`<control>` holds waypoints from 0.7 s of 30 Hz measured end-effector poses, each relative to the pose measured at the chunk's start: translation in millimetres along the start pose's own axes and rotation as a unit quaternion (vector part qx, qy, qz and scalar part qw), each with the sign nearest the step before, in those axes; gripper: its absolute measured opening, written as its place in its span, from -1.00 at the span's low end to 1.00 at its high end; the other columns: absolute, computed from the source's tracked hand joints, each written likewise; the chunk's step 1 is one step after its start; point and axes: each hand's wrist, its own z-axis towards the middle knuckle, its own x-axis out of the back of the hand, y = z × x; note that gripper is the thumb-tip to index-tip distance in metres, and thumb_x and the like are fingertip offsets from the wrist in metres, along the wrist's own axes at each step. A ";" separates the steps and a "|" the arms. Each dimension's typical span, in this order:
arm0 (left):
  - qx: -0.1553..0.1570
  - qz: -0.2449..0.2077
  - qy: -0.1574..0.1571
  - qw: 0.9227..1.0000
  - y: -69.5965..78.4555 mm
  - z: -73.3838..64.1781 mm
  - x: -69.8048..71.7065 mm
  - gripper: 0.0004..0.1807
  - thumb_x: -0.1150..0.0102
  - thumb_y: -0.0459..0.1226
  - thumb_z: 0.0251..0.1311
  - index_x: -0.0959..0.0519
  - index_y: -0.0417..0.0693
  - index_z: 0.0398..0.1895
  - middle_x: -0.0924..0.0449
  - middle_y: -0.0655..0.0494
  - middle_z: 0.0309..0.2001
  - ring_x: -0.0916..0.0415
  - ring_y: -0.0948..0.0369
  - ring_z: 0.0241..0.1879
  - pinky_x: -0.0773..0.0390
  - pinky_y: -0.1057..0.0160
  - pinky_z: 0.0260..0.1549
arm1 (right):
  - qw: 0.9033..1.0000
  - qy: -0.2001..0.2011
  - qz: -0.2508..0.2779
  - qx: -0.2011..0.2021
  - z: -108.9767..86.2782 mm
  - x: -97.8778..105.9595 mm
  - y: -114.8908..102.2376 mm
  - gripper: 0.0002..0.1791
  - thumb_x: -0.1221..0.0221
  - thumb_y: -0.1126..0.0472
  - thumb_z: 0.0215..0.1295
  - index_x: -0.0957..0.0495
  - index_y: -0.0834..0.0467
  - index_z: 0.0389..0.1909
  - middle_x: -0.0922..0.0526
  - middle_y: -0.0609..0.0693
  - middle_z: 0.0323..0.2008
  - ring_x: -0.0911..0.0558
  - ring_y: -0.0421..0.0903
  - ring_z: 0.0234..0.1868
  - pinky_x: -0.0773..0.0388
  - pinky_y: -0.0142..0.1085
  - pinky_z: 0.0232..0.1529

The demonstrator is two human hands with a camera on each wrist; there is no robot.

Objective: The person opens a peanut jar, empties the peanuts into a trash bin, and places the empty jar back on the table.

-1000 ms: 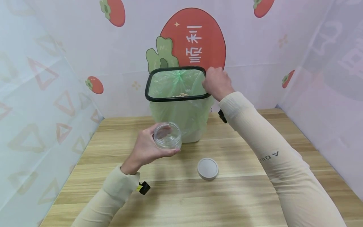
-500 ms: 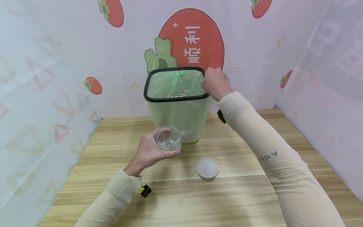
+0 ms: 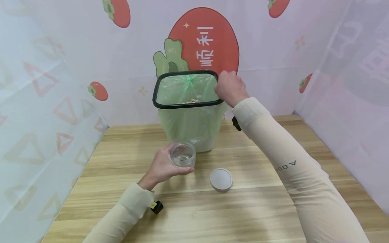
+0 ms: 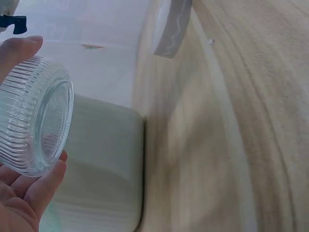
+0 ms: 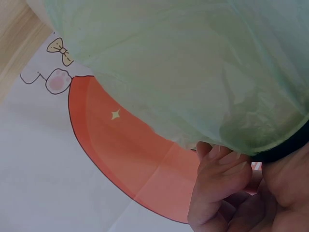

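Observation:
My left hand (image 3: 164,166) holds a clear glass jar (image 3: 184,162) around its side, in front of the bin. Nothing shows inside the jar, and its mouth faces up toward the head camera. In the left wrist view the ribbed wall and round base of the jar (image 4: 36,116) show between thumb and fingers. My right hand (image 3: 231,88) grips the right side of the bin's black rim (image 3: 186,106); its fingers curl at the bag-covered edge in the right wrist view. A pale green bag (image 5: 169,72) lines the bin (image 3: 194,126) and hangs over its outside.
Small pale tan pieces, like nuts or beans, form a pile (image 3: 193,101) inside the bin. A round grey-white lid (image 3: 221,179) lies on the wooden table (image 3: 258,202), right of the jar. Behind the bin stands a printed cloth backdrop (image 3: 127,54), with cloth walls at both sides.
My left hand has lowered the jar toward the table and slightly right, away from the bin's rim. The right hand keeps its grip on the rim.

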 end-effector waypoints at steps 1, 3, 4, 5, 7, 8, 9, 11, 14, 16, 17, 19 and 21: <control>0.002 -0.001 -0.006 1.000 -1.9 -0.2 -1.5 -0.11 -0.83 -0.01 -0.39 -0.63 0.14 0.17 -0.79 0.12 -0.02 -0.70 0.14 -0.02 -0.66 0.06 0.04 | 1.000 -0.001 0.000 0.000 0.2 -0.3 -0.2 -0.73 0.00 0.17 0.57 -0.57 0.28 -0.06 -0.56 0.14 -0.27 -0.65 0.08 -0.32 -0.64 -0.19 -0.33; 0.006 0.002 -0.015 1.000 -5.3 -0.2 -4.6 -0.11 -0.83 -0.01 -0.38 -0.63 0.14 0.18 -0.79 0.09 0.00 -0.70 0.14 -0.01 -0.66 0.07 0.04 | 1.000 0.000 -0.002 0.000 0.5 -0.7 -0.4 -0.73 -0.01 0.16 0.57 -0.57 0.28 -0.05 -0.57 0.14 -0.26 -0.65 0.08 -0.31 -0.66 -0.19 -0.32; 0.008 0.005 -0.020 1.000 -6.9 0.0 -6.2 -0.11 -0.83 0.00 -0.38 -0.62 0.13 0.19 -0.79 0.09 0.00 -0.70 0.15 -0.02 -0.67 0.07 0.03 | 1.000 0.000 -0.003 0.000 0.5 -0.8 -0.5 -0.73 -0.01 0.16 0.57 -0.57 0.29 -0.04 -0.57 0.14 -0.26 -0.66 0.08 -0.30 -0.66 -0.18 -0.31; 0.009 0.008 -0.025 1.000 -8.2 0.2 -7.7 -0.10 -0.83 0.00 -0.38 -0.62 0.12 0.19 -0.79 0.08 0.00 -0.70 0.15 -0.02 -0.67 0.08 0.03 | 1.000 0.001 -0.003 -0.001 0.4 -0.9 -0.6 -0.72 -0.02 0.16 0.57 -0.57 0.29 -0.03 -0.58 0.15 -0.25 -0.66 0.09 -0.30 -0.67 -0.18 -0.31; 0.011 0.014 -0.033 0.999 -10.5 0.8 -10.5 -0.08 -0.83 0.02 -0.39 -0.62 0.11 0.19 -0.79 0.11 -0.02 -0.70 0.18 -0.04 -0.68 0.11 0.01 | 1.000 0.001 -0.004 -0.002 0.5 -0.9 -0.6 -0.71 -0.03 0.15 0.57 -0.57 0.29 -0.01 -0.58 0.15 -0.24 -0.66 0.09 -0.28 -0.68 -0.17 -0.29; 0.010 0.017 -0.037 0.999 -11.4 1.2 -11.7 -0.08 -0.83 0.03 -0.40 -0.61 0.12 0.19 -0.79 0.14 -0.03 -0.70 0.19 -0.05 -0.68 0.12 0.00 | 1.000 0.001 -0.004 -0.003 0.4 -0.9 -0.6 -0.71 -0.03 0.15 0.57 -0.56 0.29 -0.01 -0.58 0.15 -0.23 -0.66 0.09 -0.28 -0.68 -0.17 -0.29; 0.009 0.020 -0.040 0.999 -12.3 1.5 -12.9 -0.07 -0.83 0.04 -0.41 -0.61 0.12 0.19 -0.79 0.15 -0.05 -0.71 0.20 -0.06 -0.68 0.13 -0.01 | 1.000 0.001 -0.003 -0.003 0.4 -0.9 -0.6 -0.71 -0.03 0.15 0.57 -0.56 0.29 -0.01 -0.58 0.15 -0.24 -0.66 0.09 -0.28 -0.67 -0.18 -0.30; 0.007 0.025 -0.047 0.999 -13.6 2.4 -15.4 -0.06 -0.83 0.03 -0.42 -0.60 0.13 0.20 -0.80 0.18 -0.07 -0.71 0.22 -0.08 -0.69 0.15 -0.03 | 1.000 0.000 -0.002 -0.004 0.5 -0.4 0.0 -0.72 -0.02 0.16 0.56 -0.56 0.29 -0.03 -0.58 0.15 -0.24 -0.65 0.09 -0.29 -0.66 -0.18 -0.31; 0.002 0.038 -0.053 0.998 -15.1 3.6 -19.2 -0.06 -0.83 0.03 -0.41 -0.59 0.14 0.20 -0.80 0.19 -0.10 -0.71 0.23 -0.12 -0.68 0.18 -0.07 | 1.000 0.000 -0.003 -0.005 0.9 0.3 0.6 -0.73 -0.01 0.17 0.55 -0.56 0.29 -0.05 -0.58 0.15 -0.25 -0.65 0.08 -0.30 -0.64 -0.20 -0.34; 0.002 0.047 -0.056 0.997 -16.0 4.1 -21.7 -0.07 -0.82 0.05 -0.40 -0.59 0.13 0.20 -0.80 0.17 -0.13 -0.71 0.24 -0.14 -0.67 0.20 -0.11 | 1.000 -0.001 -0.004 -0.005 1.2 0.7 0.9 -0.73 -0.01 0.18 0.55 -0.57 0.29 -0.04 -0.59 0.15 -0.25 -0.66 0.08 -0.30 -0.65 -0.20 -0.35; 0.003 0.051 -0.057 0.997 -16.4 4.1 -22.9 -0.07 -0.82 0.06 -0.41 -0.60 0.13 0.19 -0.80 0.17 -0.14 -0.70 0.24 -0.16 -0.66 0.20 -0.12 | 1.000 -0.001 -0.004 -0.006 1.2 0.8 0.8 -0.73 -0.02 0.18 0.55 -0.58 0.29 -0.04 -0.59 0.15 -0.25 -0.66 0.08 -0.30 -0.65 -0.20 -0.34; 0.006 0.059 -0.058 0.997 -17.9 4.0 -25.3 -0.07 -0.81 0.09 -0.41 -0.60 0.12 0.18 -0.80 0.17 -0.15 -0.69 0.25 -0.18 -0.65 0.21 -0.15 | 1.000 -0.002 -0.003 -0.007 1.4 0.4 0.6 -0.72 -0.02 0.18 0.55 -0.58 0.29 -0.03 -0.60 0.15 -0.24 -0.66 0.08 -0.29 -0.66 -0.20 -0.33; 0.009 0.062 -0.060 0.996 -19.1 3.7 -27.2 -0.06 -0.81 0.11 -0.41 -0.61 0.10 0.18 -0.79 0.17 -0.16 -0.68 0.25 -0.18 -0.65 0.22 -0.15 | 1.000 -0.004 -0.001 -0.008 1.6 0.0 0.3 -0.71 -0.02 0.17 0.56 -0.59 0.30 -0.01 -0.61 0.16 -0.23 -0.67 0.08 -0.28 -0.68 -0.19 -0.30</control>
